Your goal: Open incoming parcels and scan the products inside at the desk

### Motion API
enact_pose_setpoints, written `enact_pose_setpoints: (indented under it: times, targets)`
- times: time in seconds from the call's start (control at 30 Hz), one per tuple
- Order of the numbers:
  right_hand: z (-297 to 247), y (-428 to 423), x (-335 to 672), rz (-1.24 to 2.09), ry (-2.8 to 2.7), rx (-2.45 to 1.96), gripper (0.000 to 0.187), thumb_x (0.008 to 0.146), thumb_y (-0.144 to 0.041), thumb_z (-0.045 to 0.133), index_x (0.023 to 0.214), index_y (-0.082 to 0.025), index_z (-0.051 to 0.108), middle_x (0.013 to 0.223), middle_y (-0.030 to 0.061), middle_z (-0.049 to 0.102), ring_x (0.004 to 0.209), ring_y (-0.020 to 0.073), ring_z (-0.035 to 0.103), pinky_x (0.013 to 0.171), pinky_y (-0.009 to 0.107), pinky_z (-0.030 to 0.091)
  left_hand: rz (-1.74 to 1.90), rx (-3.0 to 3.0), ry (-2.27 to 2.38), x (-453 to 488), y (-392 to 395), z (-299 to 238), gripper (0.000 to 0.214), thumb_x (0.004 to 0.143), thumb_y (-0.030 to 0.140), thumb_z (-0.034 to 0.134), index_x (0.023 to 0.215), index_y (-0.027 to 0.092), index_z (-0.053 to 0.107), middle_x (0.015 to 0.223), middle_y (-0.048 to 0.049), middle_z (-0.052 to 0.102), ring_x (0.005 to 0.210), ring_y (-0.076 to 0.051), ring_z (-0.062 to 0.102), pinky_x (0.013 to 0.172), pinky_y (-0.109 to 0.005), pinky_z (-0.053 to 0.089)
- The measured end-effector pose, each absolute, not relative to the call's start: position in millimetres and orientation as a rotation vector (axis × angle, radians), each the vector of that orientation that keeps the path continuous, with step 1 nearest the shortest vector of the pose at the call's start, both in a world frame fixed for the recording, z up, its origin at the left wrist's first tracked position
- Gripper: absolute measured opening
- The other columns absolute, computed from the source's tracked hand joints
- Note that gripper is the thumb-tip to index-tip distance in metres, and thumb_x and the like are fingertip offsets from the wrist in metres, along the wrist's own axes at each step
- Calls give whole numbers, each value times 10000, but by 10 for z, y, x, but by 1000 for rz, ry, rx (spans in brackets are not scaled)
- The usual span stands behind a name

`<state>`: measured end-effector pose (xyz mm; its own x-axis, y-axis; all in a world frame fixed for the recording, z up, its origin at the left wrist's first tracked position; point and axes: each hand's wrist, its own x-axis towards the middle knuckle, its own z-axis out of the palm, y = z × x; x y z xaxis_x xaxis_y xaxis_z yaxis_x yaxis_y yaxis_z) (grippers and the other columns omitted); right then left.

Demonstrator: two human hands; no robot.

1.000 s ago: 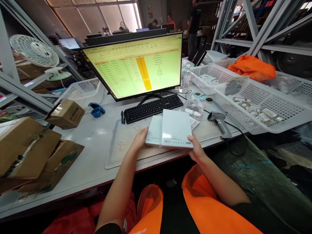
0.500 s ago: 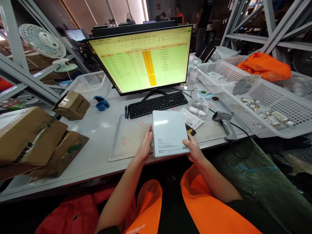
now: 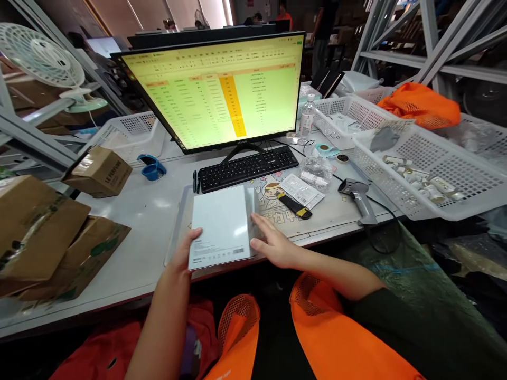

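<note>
A flat pale white-blue box (image 3: 219, 224) with small print and a barcode near its lower edge is in front of me, tilted, at the desk's front edge. My left hand (image 3: 184, 250) grips its left edge, thumb on the upper face and the other fingers hidden. My right hand (image 3: 275, 244) rests against the box's right side with fingers stretched out and thumb near the lower right corner. Right of the box, a black and yellow box cutter (image 3: 294, 205) lies on the desk mat (image 3: 325, 224), beside a white labelled packet (image 3: 301, 191).
Behind the box stand a black keyboard (image 3: 249, 168) and a lit monitor (image 3: 222, 100). Cardboard boxes (image 3: 35, 227) crowd the left. At right are a barcode scanner (image 3: 358, 200), bubble wrap (image 3: 317, 169) and a white basket (image 3: 428, 158) with small items; a blue tape dispenser (image 3: 152, 168) sits left.
The box has moved left and turned so its right side shows. My right hand has gone from gripping its edge to lying along that side. The box cutter is now uncovered.
</note>
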<state>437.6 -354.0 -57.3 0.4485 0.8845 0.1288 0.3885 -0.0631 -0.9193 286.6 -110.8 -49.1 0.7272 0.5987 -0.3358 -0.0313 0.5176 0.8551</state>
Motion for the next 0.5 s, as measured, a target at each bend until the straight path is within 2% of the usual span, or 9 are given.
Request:
enact_pose_setpoints:
  times: [0.1, 0.17, 0.23, 0.3, 0.4, 0.5]
  targets:
    - [-447, -3252, 4862, 590, -1314, -1881, 732, 1022, -723, 483, 1555, -231, 581, 1567, 111, 593, 1433, 295, 564, 1182, 431, 473, 420, 932, 761, 2809, -920, -526, 617, 858, 365, 730, 1405, 96, 641, 1212, -205, 788, 1239, -434, 722, 1046, -583, 629]
    - [-355, -3045, 5362, 408, -1261, -2180, 582, 1093, -585, 385, 1455, -227, 667, 1442, 86, 689, 1294, 270, 641, 1094, 391, 511, 452, 941, 811, 2799, -868, -578, 592, 895, 466, 706, 1357, 98, 667, 1213, -212, 785, 1258, -431, 713, 1047, -563, 630]
    - [-283, -2863, 5873, 205, -1125, -2390, 532, 1101, -421, 359, 1455, -151, 652, 1497, 141, 639, 1348, 311, 571, 1141, 439, 446, 496, 994, 865, 2778, -849, -654, 627, 926, 600, 644, 1316, 111, 688, 1264, -205, 769, 1319, -421, 677, 1068, -537, 618]
    - [-258, -2725, 6273, 104, -1054, -2480, 525, 1056, -318, 421, 1475, -66, 610, 1553, 222, 566, 1417, 376, 469, 1189, 513, 357, 604, 1102, 907, 2710, -832, -747, 698, 949, 682, 564, 1372, 136, 658, 1394, -182, 716, 1410, -396, 613, 1131, -520, 574]
    - [-317, -2596, 6578, 57, -1068, -2571, 512, 1003, -303, 515, 1428, -45, 635, 1463, 257, 617, 1382, 402, 457, 1178, 546, 318, 835, 1367, 995, 2500, -791, -914, 771, 951, 674, 540, 1516, 150, 538, 1554, -189, 597, 1481, -371, 543, 1238, -542, 456]
    - [-423, -2502, 6656, 4, -1093, -2618, 523, 1021, -360, 503, 1427, -58, 635, 1412, 249, 642, 1354, 386, 462, 1173, 539, 302, 930, 1719, 1197, 2271, -784, -1082, 736, 910, 616, 560, 1442, 108, 594, 1500, -233, 620, 1441, -400, 562, 1271, -580, 376]
